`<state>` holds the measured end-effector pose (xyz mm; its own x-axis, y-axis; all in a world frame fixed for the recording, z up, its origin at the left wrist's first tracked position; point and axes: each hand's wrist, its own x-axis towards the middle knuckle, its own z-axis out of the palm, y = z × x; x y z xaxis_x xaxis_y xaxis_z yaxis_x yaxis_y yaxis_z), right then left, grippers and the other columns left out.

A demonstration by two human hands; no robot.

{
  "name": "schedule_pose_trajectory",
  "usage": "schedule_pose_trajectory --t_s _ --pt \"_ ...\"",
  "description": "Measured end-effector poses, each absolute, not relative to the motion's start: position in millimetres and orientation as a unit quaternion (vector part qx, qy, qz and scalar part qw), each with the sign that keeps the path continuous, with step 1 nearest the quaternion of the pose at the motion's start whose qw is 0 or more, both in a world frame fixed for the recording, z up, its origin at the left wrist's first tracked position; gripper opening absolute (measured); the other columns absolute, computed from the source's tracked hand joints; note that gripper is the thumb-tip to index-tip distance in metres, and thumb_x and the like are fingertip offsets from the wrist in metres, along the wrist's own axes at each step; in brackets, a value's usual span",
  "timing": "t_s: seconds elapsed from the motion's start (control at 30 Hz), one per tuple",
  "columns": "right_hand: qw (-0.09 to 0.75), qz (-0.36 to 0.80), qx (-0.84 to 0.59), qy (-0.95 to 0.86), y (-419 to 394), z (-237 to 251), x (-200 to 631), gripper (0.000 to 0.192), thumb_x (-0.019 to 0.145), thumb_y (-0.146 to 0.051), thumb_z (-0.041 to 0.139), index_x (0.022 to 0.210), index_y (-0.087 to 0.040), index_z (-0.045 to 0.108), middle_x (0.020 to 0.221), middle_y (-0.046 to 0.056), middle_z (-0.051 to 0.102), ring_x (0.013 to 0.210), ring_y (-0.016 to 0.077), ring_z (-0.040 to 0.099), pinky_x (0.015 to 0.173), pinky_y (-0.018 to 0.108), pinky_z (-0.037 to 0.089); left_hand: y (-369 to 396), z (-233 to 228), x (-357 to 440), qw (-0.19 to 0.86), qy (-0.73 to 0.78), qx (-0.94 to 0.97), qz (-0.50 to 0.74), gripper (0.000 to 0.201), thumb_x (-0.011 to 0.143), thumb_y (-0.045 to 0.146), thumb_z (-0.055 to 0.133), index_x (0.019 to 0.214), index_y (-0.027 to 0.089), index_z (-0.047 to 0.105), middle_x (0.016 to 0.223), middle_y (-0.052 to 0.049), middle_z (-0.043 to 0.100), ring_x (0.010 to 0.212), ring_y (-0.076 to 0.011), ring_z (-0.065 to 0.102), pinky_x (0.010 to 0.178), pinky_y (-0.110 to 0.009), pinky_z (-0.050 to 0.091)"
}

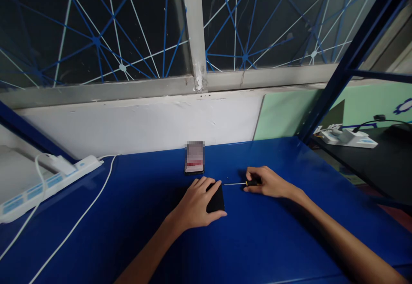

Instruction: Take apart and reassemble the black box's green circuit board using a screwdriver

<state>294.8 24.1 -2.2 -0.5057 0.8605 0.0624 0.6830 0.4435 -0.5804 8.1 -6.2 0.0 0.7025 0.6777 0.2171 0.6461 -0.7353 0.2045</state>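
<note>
My left hand rests on a small flat black device lying on the blue table, fingers on top and thumb along its near edge. My right hand grips a thin screwdriver by its black and yellow handle. The metal shaft lies low over the table and points left, its tip just right of the black device. One or two tiny dark specks, possibly screws, lie just beyond the shaft.
A phone with a lit screen lies behind the hands near the white wall. A white power strip with a plugged charger and white cable sits at the left. Another power strip is on the black table at right.
</note>
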Motion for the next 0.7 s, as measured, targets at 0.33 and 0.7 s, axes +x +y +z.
schedule_pose_trajectory --t_s 0.33,0.7 --pt "0.173 0.234 -0.458 -0.840 21.9 3.7 292.6 0.032 0.093 -0.045 0.049 0.082 -0.019 0.064 0.065 0.001 0.061 0.054 0.0123 0.049 0.054 0.025 0.031 -7.2 1.4 8.1 0.059 0.362 0.920 0.139 0.074 0.082 0.063 0.059 0.139 0.019 0.044 0.123 -0.014 0.057 0.110 -0.0319 0.053 0.092 -0.048 0.045" --pt "0.177 0.242 -0.465 -0.833 24.7 -4.6 294.8 0.028 0.079 -0.044 0.069 0.080 -0.020 0.054 0.061 -0.005 0.051 0.053 0.0103 0.042 0.052 0.023 0.029 -6.8 0.7 8.6 0.060 0.359 0.921 0.138 0.073 0.081 0.063 0.059 0.138 0.019 0.045 0.122 -0.014 0.057 0.110 -0.0318 0.053 0.091 -0.048 0.044"
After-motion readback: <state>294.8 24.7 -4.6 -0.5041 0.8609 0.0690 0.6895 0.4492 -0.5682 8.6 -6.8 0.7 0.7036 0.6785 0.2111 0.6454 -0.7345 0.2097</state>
